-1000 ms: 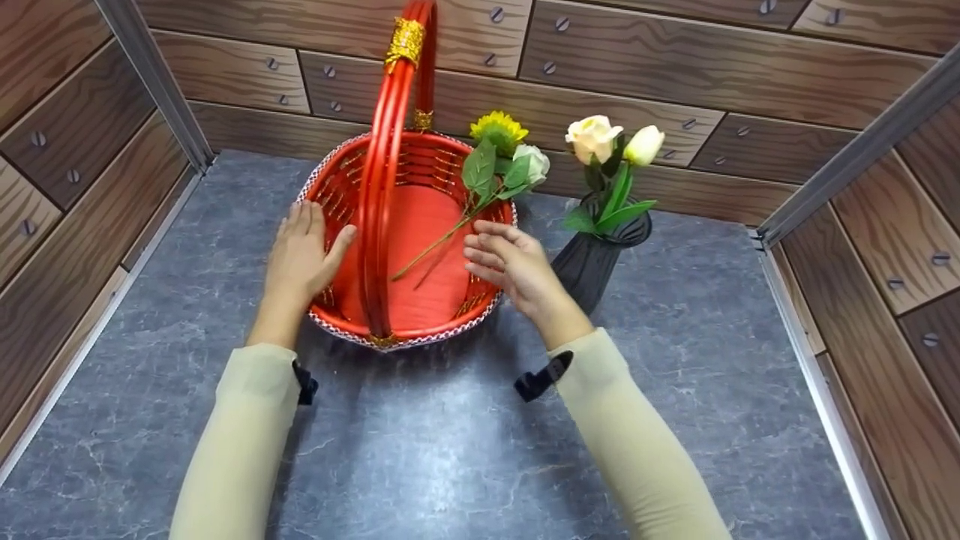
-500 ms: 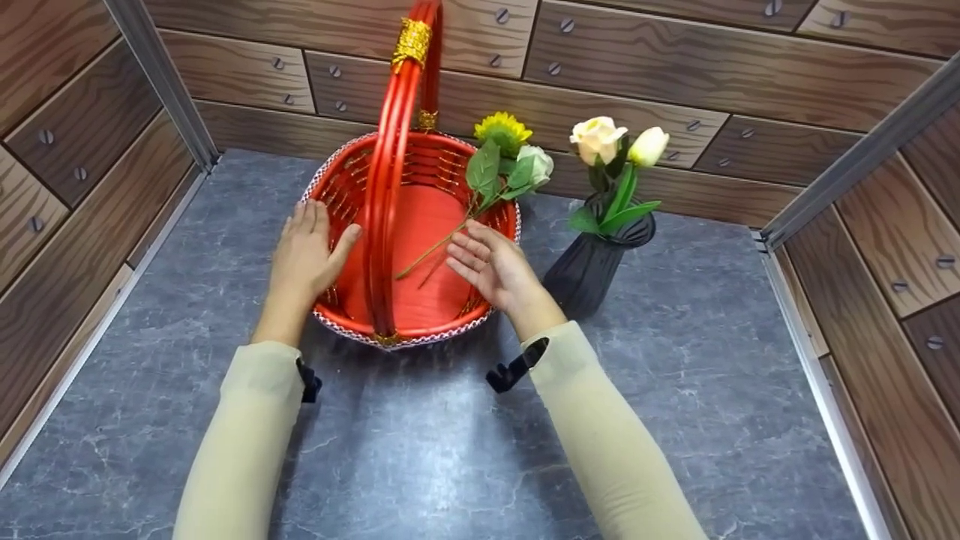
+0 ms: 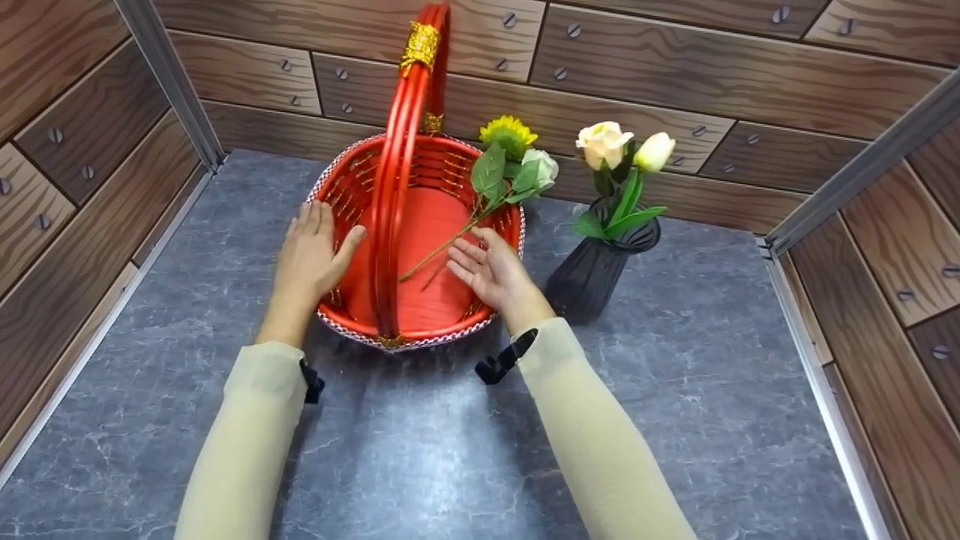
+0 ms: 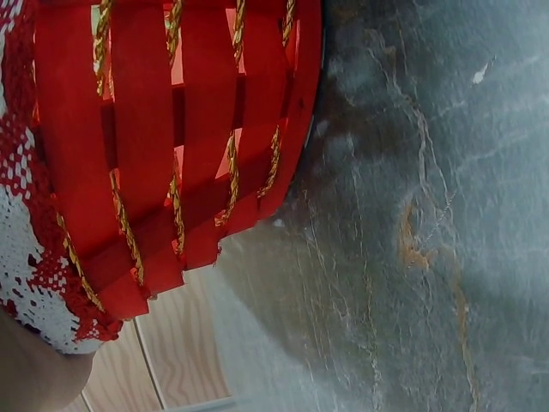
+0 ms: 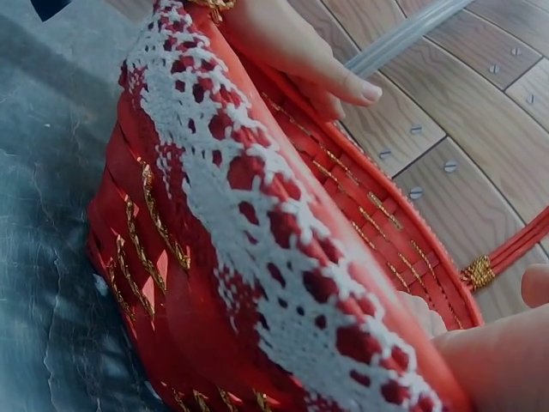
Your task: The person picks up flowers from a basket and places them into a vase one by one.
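Observation:
A red woven basket (image 3: 435, 307) with a tall gold-wrapped handle (image 3: 395, 172) stands on the tabletop. On its left rim rests my left hand (image 3: 307, 259), fingers straight and thumb spread over the inside. My right hand (image 3: 496, 274) lies across the right rim, palm turned up, fingers loosely extended inside and holding nothing. A sunflower (image 3: 508, 135) and a white rose (image 3: 545, 166) lean over the back right rim, their stems (image 3: 442, 244) reaching down into the basket near my right fingers. White lace (image 5: 283, 249) edges the basket in the right wrist view.
Right of the basket stands a dark ribbed vase (image 3: 589, 277) holding a peach rose (image 3: 604, 144) and a cream tulip (image 3: 655, 152). Wood-patterned panels (image 3: 675, 82) enclose the back and sides of the grey marbled tabletop (image 3: 420, 465).
My right hand has moved left and a little down, over the basket's right rim, its palm turning further upward. The left hand has stayed on the left rim. The flowers have not moved.

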